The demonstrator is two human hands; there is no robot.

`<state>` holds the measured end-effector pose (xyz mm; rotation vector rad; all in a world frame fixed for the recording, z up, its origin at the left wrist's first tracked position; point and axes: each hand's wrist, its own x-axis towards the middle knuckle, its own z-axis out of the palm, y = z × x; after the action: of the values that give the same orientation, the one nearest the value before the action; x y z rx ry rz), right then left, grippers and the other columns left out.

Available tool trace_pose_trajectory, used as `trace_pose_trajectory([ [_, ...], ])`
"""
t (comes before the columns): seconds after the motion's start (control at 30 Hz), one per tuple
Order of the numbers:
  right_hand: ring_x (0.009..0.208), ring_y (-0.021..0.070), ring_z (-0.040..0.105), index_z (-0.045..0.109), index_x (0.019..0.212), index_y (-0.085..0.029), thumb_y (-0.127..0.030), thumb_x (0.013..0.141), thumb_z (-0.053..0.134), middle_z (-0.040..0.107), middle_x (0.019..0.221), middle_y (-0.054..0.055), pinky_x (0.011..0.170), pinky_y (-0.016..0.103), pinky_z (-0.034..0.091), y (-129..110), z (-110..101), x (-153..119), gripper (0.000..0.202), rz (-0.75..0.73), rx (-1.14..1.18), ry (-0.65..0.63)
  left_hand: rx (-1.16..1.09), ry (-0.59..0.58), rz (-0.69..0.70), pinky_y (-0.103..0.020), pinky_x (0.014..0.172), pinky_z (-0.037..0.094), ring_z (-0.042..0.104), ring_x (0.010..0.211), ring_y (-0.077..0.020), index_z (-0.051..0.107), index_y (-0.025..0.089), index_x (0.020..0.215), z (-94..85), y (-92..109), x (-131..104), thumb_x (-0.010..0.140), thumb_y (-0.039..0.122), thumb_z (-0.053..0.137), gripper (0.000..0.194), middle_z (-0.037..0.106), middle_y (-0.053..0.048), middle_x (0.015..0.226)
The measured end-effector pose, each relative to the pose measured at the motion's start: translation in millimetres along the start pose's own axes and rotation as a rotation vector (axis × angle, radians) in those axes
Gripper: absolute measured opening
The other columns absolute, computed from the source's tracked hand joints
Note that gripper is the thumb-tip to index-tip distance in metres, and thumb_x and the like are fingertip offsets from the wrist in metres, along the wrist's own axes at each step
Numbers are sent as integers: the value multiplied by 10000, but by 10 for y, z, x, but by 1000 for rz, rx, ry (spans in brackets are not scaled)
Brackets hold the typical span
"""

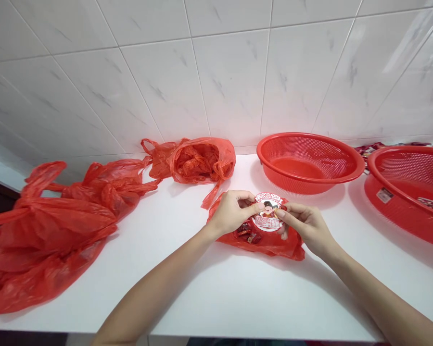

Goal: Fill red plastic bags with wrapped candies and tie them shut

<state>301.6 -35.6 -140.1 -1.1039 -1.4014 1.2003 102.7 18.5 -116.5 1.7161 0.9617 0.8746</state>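
A red-and-white printed packet (269,223) with a cartoon figure on its front is pinched between my two hands. My left hand (234,210) grips its left edge, thumb lying across the front. On the opposite edge, my right hand (306,225) holds it between thumb and fingers. Beneath the packet, an open red plastic bag (274,248) lies spread on the white table. Small red wrapped pieces, which look like sweets (248,232), show in it near my left hand. Part of the bag is hidden by my hands and the packet.
A red perforated basket (310,182) stands behind my right hand, and a second red basket (400,211) is at the far right with something inside. Crumpled red plastic bags (50,230) cover the left side. Another open red bag (225,158) sits by the tiled wall (231,86).
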Motion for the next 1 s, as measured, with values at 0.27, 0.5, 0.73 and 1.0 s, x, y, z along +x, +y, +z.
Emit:
trace_pose_trajectory([
  [0.27,448,156,602,643,730,-194,-585,813,727,648,555,1,473,272,475,-16,-3,-3,408,-15,-38,81,29,108,35,-263,675,520,647,729,-147,681,191,1072,21,-60,6,775,391,758,367,689,-25,897],
  [0.5,487,156,590,674,779,-208,-569,833,714,646,594,1,491,275,512,-13,27,0,367,-101,-34,184,169,161,179,-252,687,521,623,723,-124,716,190,859,126,10,-76,811,235,725,66,689,-17,877],
  [0.73,499,155,594,670,792,-209,-584,858,680,660,652,9,519,291,527,8,30,-14,381,-164,-88,230,346,207,358,-287,776,555,651,817,-145,727,211,941,214,-9,-144,860,217,683,93,657,-29,929],
  [1.0,606,171,624,691,818,-213,-561,858,692,701,733,24,557,282,533,3,49,-10,350,-148,-3,229,744,243,697,-386,818,577,671,933,-240,668,194,1186,343,-129,-212,885,261,626,311,682,-99,1037],
])
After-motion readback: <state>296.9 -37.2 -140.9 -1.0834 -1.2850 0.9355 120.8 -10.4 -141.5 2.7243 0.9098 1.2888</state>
